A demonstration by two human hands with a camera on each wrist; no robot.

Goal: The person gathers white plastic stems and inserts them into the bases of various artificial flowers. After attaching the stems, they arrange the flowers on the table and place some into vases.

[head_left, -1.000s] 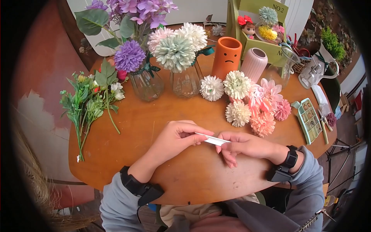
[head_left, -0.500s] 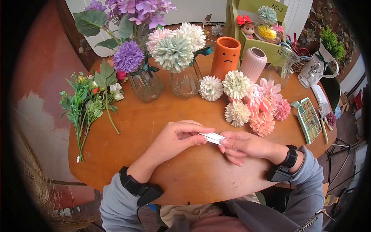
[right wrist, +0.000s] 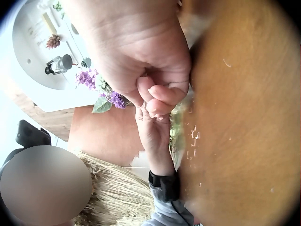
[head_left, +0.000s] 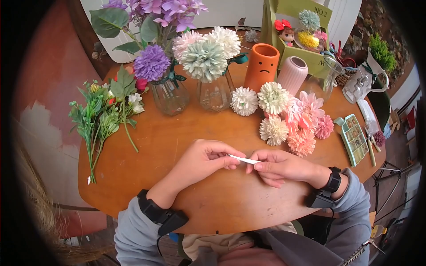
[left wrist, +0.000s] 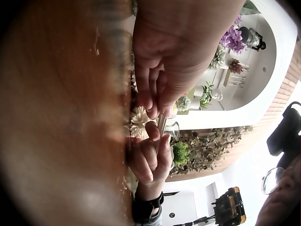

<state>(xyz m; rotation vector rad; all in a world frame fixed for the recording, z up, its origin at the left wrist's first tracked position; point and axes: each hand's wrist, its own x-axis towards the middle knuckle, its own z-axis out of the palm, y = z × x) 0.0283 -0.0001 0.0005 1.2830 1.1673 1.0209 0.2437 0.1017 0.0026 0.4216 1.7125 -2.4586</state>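
A thin white strip [head_left: 245,159] spans the gap between my two hands, low over the near middle of the wooden table. My left hand [head_left: 206,156] pinches its left end between thumb and fingers. At the other end, the thumb and index finger of my right hand [head_left: 279,166] pinch it, the other fingers curled below. The left wrist view shows the strip [left wrist: 162,125] edge-on between the fingertips. In the right wrist view, my right hand [right wrist: 160,66] hides it. Beyond the hands lies a cluster of pink and cream flower heads [head_left: 301,116].
Leafy green stems [head_left: 100,124] lie at the left. Glass vases [head_left: 171,99] with purple and pale blooms, an orange vase [head_left: 261,66] and a pink ribbed vase [head_left: 293,74] stand at the back. A compartment box [head_left: 355,139] lies at the right beside tools.
The white strip showed a broader, lined face half a second ago and now looks narrow, turned edge-on. The right hand's fingers have shifted slightly; both hands keep their pinch.
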